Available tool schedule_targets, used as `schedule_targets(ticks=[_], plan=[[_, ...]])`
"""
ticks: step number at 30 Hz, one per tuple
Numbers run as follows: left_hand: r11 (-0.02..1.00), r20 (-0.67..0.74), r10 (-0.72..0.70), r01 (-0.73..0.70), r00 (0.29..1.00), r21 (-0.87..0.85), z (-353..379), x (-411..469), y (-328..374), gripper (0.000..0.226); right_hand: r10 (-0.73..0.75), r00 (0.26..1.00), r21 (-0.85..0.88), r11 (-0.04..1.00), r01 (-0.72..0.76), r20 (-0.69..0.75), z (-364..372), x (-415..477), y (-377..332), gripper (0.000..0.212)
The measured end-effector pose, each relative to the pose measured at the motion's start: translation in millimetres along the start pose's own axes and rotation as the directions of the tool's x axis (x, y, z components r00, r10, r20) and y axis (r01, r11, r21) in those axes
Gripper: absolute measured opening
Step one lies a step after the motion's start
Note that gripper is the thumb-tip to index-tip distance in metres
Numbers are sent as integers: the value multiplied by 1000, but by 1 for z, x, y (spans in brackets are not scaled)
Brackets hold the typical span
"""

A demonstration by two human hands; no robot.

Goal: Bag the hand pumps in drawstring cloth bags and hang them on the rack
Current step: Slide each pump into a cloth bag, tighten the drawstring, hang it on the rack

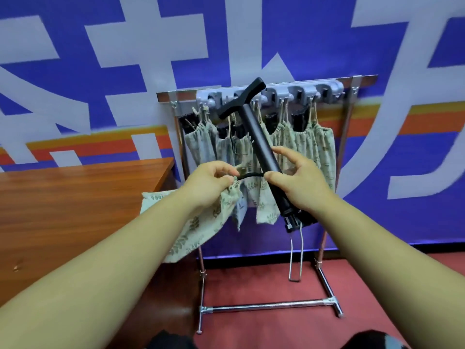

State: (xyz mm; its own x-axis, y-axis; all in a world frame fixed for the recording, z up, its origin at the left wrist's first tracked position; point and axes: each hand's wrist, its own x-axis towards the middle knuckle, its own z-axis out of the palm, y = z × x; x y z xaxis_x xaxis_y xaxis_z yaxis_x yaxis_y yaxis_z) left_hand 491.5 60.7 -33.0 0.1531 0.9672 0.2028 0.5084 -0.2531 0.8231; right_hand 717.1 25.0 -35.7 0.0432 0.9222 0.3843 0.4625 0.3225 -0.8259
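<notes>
Right in front of the rack [274,303], the right hand [299,180] grips the black hand pump [259,142] low on its tube. The pump tilts, with its T handle up and to the left. The left hand [208,182] pinches the pump's thin black hose [251,175] and the top of a leafy cloth bag [196,222], which hangs down near the desk [75,197]. More leafy bags [314,147] hang from the rack.

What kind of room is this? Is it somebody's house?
Probably an indoor workroom or display space, not a home. A metal rack of leafy cloth bags stands on a red floor beside a wooden table, and the wall behind is blue with huge white characters.
</notes>
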Motion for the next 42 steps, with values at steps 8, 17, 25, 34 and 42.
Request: schedule_targets(ticks=[8, 17, 25, 34, 42], plan=[[994, 76, -13, 21, 997, -107, 54, -13, 30, 19, -18, 996, -62, 998, 13, -83, -57, -18, 13, 60], [980, -41, -120, 111, 992, -163, 77, -19, 5, 22, 11, 990, -105, 994, -26, -138, -74, -28, 21, 60], [969, -132, -238, 225, 962, -104, 77, -24, -30, 16, -15, 993, -115, 993, 1, -118, -73, -36, 10, 59], [960, -61, -275, 271, 959, -72, 96, -38, -86, 22, 53, 998, -102, 993, -55, -19, -57, -62, 38, 59], [893, 43, -442, 435, 896, 119, 148, -60, -188, 27, 153, 988, -55, 987, -154, -17, -30, -85, 114, 57]])
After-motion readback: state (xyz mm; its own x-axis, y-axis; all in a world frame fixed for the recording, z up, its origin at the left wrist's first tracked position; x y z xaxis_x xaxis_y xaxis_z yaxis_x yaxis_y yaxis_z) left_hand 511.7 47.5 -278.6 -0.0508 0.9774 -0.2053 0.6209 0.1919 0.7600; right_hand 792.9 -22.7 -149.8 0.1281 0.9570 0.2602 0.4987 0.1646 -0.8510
